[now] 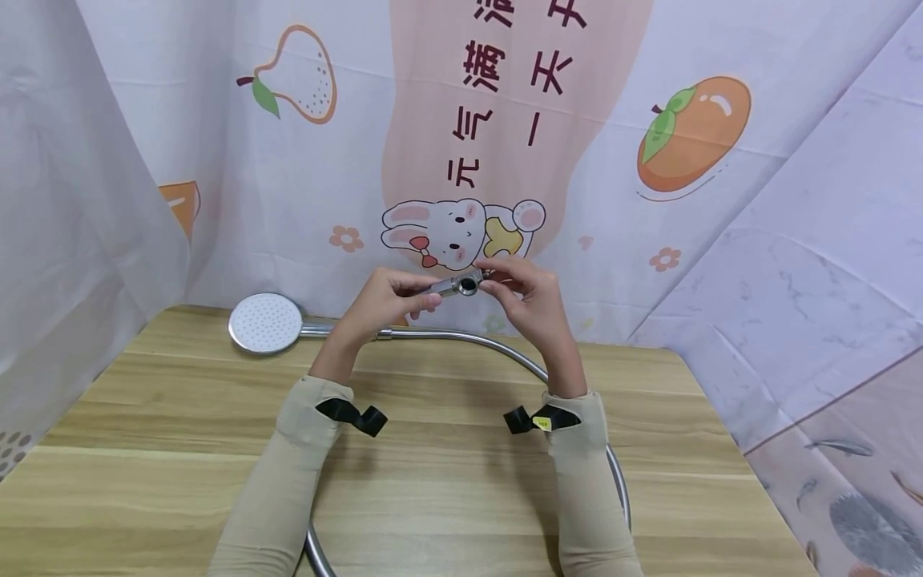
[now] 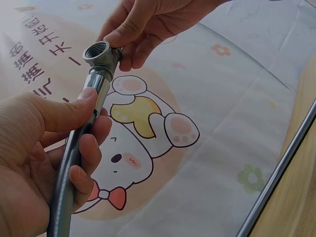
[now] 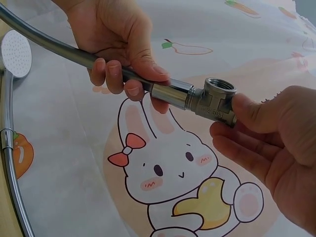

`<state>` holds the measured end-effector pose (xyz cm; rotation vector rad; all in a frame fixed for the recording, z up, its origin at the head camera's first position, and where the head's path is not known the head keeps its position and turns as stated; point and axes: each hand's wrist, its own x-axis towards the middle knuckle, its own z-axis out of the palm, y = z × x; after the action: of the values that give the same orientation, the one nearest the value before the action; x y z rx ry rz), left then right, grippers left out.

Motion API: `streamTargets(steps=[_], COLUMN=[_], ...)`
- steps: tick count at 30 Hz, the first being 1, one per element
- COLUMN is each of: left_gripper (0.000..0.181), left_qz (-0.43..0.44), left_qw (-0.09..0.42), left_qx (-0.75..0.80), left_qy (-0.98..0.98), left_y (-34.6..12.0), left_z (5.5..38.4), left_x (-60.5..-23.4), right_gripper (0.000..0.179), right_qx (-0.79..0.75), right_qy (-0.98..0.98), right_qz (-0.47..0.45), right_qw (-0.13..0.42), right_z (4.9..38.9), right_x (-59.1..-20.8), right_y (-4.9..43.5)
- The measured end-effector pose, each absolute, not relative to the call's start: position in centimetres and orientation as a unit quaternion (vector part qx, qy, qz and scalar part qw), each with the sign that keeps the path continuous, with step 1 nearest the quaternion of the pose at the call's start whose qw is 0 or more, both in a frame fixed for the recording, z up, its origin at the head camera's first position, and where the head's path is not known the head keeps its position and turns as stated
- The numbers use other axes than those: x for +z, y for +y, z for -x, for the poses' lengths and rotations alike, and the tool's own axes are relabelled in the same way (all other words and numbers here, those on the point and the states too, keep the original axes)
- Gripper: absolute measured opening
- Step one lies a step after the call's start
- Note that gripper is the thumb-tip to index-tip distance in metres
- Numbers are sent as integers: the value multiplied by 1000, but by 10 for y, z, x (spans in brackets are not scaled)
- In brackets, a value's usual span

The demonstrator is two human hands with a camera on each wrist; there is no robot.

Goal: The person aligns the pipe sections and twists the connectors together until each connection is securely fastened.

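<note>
Raised above the table's far edge, my left hand (image 1: 382, 306) grips the end of a metal shower hose (image 3: 49, 39), thumb and fingers around its shiny end nut (image 3: 170, 94). My right hand (image 1: 532, 303) pinches a threaded metal tee fitting (image 3: 210, 109) between thumb and fingers. Nut and fitting meet in line, with a little thread showing at the joint in the right wrist view. The fitting's open, threaded mouth faces up in both wrist views. Part of its far end is hidden by the right fingers.
A round white shower head (image 1: 265, 323) lies at the back left of the wooden table (image 1: 440, 497), joined to the hose. The hose loops behind the hands and under the right forearm. A printed curtain (image 1: 310, 176) hangs right behind the hands.
</note>
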<state>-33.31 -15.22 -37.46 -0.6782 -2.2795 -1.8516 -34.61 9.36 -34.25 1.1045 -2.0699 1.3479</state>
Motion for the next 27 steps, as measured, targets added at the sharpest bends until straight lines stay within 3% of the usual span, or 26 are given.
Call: streamTargets(steps=[27], left_gripper=[23], left_qz=[223], left_qw=[58], left_qx=[-612], left_qy=[-757], left_y=[-152], left_z=[333], left_x=[-376], right_gripper=[25], right_qx=[501], right_qy=[-734], right_qz=[-411], right_qw=[204], right_z=[345], right_x=[-343], right_y=[94])
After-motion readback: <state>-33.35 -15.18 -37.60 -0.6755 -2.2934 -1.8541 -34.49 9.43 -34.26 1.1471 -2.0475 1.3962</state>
